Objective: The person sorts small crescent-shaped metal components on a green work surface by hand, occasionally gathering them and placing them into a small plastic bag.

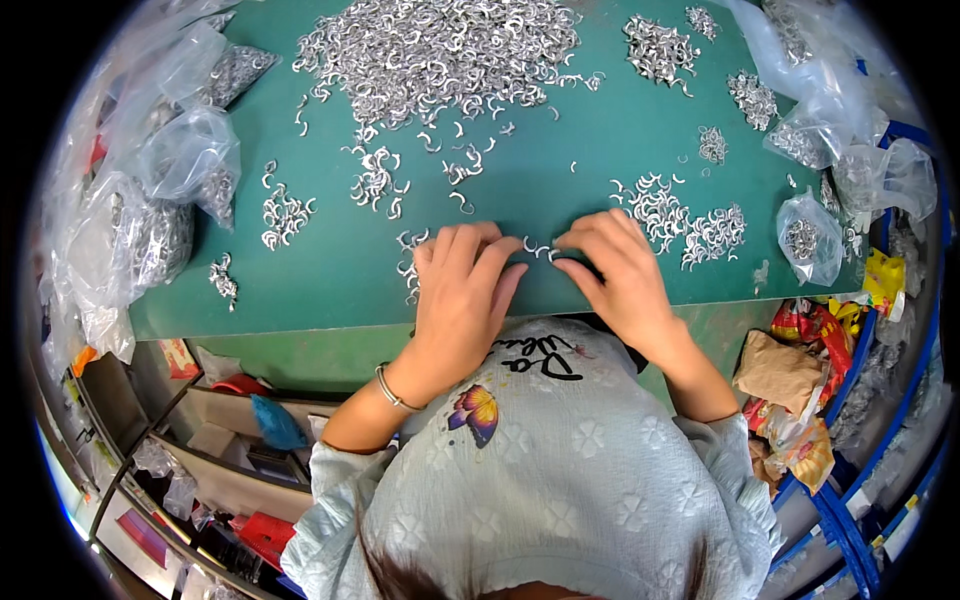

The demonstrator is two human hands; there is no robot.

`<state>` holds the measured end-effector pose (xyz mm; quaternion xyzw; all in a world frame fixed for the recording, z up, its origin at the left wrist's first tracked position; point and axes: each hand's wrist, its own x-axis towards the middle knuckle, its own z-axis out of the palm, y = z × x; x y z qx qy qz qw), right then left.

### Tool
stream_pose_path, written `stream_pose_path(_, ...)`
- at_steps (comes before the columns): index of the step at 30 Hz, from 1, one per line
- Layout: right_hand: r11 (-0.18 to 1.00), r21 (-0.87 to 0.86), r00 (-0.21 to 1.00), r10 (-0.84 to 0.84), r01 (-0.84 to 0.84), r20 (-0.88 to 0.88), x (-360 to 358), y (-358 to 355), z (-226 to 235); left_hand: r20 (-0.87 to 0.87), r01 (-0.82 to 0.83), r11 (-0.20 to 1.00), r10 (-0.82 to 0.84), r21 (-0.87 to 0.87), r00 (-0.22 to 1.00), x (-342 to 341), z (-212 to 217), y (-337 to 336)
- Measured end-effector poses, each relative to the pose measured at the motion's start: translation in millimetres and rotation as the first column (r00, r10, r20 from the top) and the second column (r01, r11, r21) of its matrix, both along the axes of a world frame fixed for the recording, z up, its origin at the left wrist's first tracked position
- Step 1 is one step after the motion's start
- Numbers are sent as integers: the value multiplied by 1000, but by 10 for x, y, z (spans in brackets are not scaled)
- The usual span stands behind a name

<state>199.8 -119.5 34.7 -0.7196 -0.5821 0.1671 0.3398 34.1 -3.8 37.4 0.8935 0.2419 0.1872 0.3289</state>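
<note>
A few small silver crescent-shaped metal pieces (530,245) lie on the green tabletop between my two hands. My left hand (462,285) rests on the table with bent fingers, its thumb and index fingertip apart beside these pieces. Opposite it, my right hand (618,278) has its thumb and index fingertip closed around one crescent piece (552,255). Partly under the left fingers is a little group of crescents (408,268). Just beyond the right hand lie two loose clusters, one of crescents (655,212) and another (714,237) beside it.
A large heap of crescents (440,55) covers the far middle of the green table (340,285). Smaller piles (287,215) are scattered around. Clear plastic bags of metal pieces stand at the left (150,235) and right (810,240). Blue racks (845,530) stand at the lower right.
</note>
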Motion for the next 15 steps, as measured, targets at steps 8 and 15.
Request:
stream_pose_path(8, 999, 23, 998, 47, -46, -32, -100, -26, -5, -17, -11, 1000, 11, 18, 1000, -72, -50, 25)
stream_pose_path(15, 999, 46, 999, 23, -20, -48, -80, 6, -53, -32, -22, 1000, 23, 20, 999, -136, 6, 9)
